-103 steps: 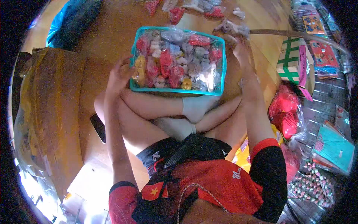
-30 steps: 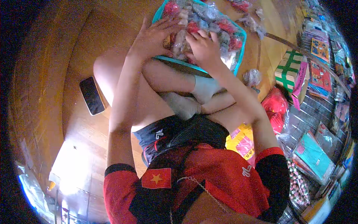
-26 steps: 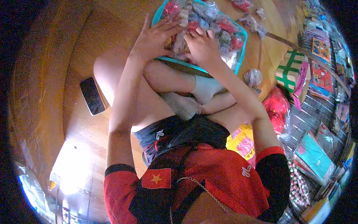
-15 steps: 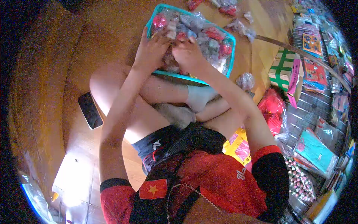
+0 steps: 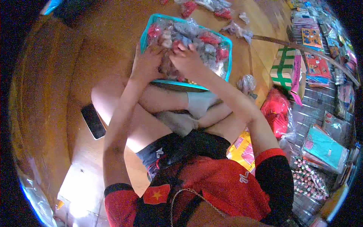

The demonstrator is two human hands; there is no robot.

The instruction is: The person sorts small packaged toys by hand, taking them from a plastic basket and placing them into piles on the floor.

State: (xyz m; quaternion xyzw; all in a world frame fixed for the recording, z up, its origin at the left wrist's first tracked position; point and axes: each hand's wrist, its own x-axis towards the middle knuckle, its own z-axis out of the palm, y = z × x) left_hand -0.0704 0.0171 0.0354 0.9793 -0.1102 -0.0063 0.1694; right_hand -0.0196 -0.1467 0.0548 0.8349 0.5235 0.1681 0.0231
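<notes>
A turquoise-rimmed basket (image 5: 230,56) full of small clear plastic bags stands on the wooden floor in front of my crossed legs. The bags hold red, grey and pale items. Over the basket's left part is my left hand (image 5: 151,60), its fingers down among the bags, dark and blurred, so their grip is unclear. My right hand (image 5: 185,60) is just right of it, above the middle of the bags (image 5: 211,38), with its fingers curled in. Whatever those fingers hold is too small to make out.
Loose bags (image 5: 223,11) lie beyond the basket. A phone (image 5: 93,121) is on the floor at left. To the right are a green-taped carton (image 5: 283,68), a red bag (image 5: 277,113), a yellow packet (image 5: 242,151) and a rack of packaged goods (image 5: 325,147).
The basket and both hands appear lower and slightly further left, as the whole view has shifted. Both hands remain over the bags.
</notes>
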